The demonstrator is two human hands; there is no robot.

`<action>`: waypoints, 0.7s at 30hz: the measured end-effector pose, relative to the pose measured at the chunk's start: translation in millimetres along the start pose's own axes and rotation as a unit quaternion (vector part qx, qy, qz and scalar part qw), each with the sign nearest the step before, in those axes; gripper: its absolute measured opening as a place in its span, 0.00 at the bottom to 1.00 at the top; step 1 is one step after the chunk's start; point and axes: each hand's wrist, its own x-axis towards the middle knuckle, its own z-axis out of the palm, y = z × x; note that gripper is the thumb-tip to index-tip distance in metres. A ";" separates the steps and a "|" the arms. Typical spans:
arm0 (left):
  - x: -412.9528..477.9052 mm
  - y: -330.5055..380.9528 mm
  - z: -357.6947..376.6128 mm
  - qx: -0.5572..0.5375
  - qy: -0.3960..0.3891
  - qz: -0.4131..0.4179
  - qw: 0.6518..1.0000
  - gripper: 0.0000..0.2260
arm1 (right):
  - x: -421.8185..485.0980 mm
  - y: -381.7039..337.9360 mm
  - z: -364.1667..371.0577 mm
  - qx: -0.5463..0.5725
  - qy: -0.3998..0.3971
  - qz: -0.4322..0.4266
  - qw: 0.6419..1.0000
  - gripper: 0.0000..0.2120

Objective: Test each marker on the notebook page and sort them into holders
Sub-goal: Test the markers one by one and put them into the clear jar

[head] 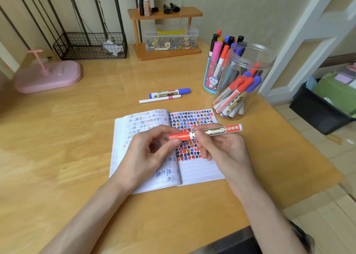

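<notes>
Both hands are occupied with one red marker (217, 131): the left hand (152, 149) pinches its red cap (179, 136) between thumb and fingers, and the right hand (221, 147) grasps the barrel just beside the cap. Neither hand is free. The marker is held above the open notebook (200, 172), over the block of coloured test marks on the right page, and does not touch the paper. Its long axis runs nearly level from left to right, rising slightly toward the right; the capped writing end points left and the tail points right, toward the clear jar (250, 60) of markers. The cap appears seated. Caution: a stiff cap pulled hard may release suddenly, and the hands may jerk apart. The exposed tip could then streak a finger or the page, or the tail could strike the jar standing near it. A loose pinch could drop the cap onto the table (77, 138).
</notes>
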 end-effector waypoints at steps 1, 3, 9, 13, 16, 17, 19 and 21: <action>-0.2 -0.3 0.2 0.001 -0.001 0.000 1.000 0.07 | 0.0 -0.2 -0.1 0.011 -0.001 0.007 1.000 0.10; -0.8 -0.2 0.4 0.000 -0.001 -0.002 1.000 0.08 | 0.2 -1.4 -0.6 0.041 -0.001 0.023 0.999 0.13; -3.4 4.8 2.4 -0.020 0.025 -0.011 0.999 0.08 | -1.9 0.4 3.1 0.061 0.010 0.012 0.998 0.19; -5.2 7.6 5.2 -0.039 0.042 -0.019 0.998 0.08 | -1.3 1.9 6.3 0.060 0.001 -0.007 0.998 0.18; -7.3 10.2 7.4 -0.040 0.048 -0.021 0.998 0.08 | -0.9 1.0 7.1 0.059 0.002 -0.006 0.998 0.19; -8.3 10.6 8.3 -0.038 0.050 -0.021 0.998 0.08 | -1.1 1.4 7.2 0.059 0.002 -0.004 0.998 0.19; -9.4 12.5 8.5 -0.035 0.045 -0.021 0.998 0.08 | -1.2 2.4 7.2 0.063 0.000 -0.001 0.998 0.18; -8.1 15.2 9.0 -0.030 0.031 -0.022 0.999 0.07 | -0.8 2.5 5.1 0.071 -0.002 0.007 0.997 0.18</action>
